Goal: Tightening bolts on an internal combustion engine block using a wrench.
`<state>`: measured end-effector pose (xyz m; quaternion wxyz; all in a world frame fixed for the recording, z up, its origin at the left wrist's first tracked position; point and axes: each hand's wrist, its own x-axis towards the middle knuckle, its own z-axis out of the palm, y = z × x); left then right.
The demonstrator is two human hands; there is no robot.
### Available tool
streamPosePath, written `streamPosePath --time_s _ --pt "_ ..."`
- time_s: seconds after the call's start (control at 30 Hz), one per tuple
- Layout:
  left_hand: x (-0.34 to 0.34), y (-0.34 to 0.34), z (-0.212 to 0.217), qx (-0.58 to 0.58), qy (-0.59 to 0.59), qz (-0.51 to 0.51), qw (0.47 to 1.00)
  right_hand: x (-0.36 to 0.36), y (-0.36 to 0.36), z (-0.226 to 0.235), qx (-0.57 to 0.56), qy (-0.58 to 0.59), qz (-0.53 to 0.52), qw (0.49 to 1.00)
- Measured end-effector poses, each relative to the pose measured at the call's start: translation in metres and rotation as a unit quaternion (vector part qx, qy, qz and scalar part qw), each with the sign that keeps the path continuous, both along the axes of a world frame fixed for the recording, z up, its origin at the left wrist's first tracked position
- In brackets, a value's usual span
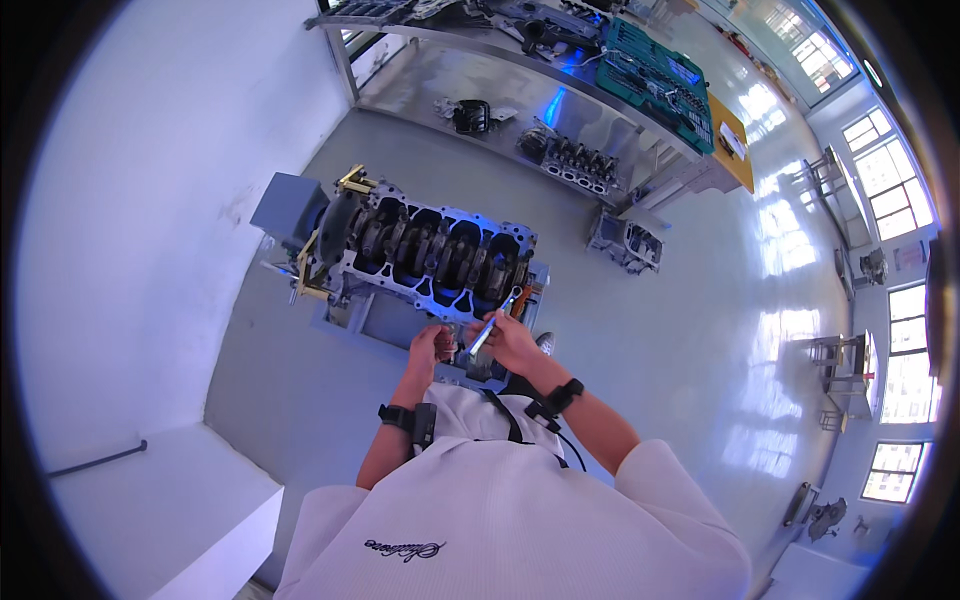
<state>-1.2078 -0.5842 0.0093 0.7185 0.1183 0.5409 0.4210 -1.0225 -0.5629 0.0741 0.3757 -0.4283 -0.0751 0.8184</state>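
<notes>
An engine block (pixel 445 255) is mounted on a stand in front of me, its underside up and the crankshaft showing inside. My right hand (pixel 505 343) grips a shiny metal wrench (pixel 489 328), which slants up to the right. The wrench's ring-shaped end lies by the near right corner of the block, beside an orange part (pixel 524 297); whether it touches the block I cannot tell. At the block's near edge is my left hand (pixel 436 343), its fingers curled closed. Whatever those fingers may hold is hidden.
The block's stand has a grey box (pixel 287 208) at its left end, near the white wall. Beyond stands a metal workbench (pixel 470 48) with an open green tool case (pixel 655 85). A cylinder head (pixel 582 168) lies on its lower shelf. A metal housing (pixel 628 243) sits on the floor.
</notes>
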Motion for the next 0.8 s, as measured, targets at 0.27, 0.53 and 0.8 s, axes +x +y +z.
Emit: streamPosePath --time_s 0.27,0.53,0.8 --pt "0.005 0.003 0.006 -0.011 0.016 -0.012 1.000 -0.013 0.000 0.023 0.195 -0.073 0.030 0.978" --pt "0.008 0.005 0.003 -0.007 0.000 -0.021 1.000 0.068 -0.001 0.033 0.169 -0.431 0.177 0.869" --pt "0.023 0.004 0.002 -0.008 -0.036 -0.045 0.998 0.090 0.031 0.043 0.184 -0.483 0.288 0.806"
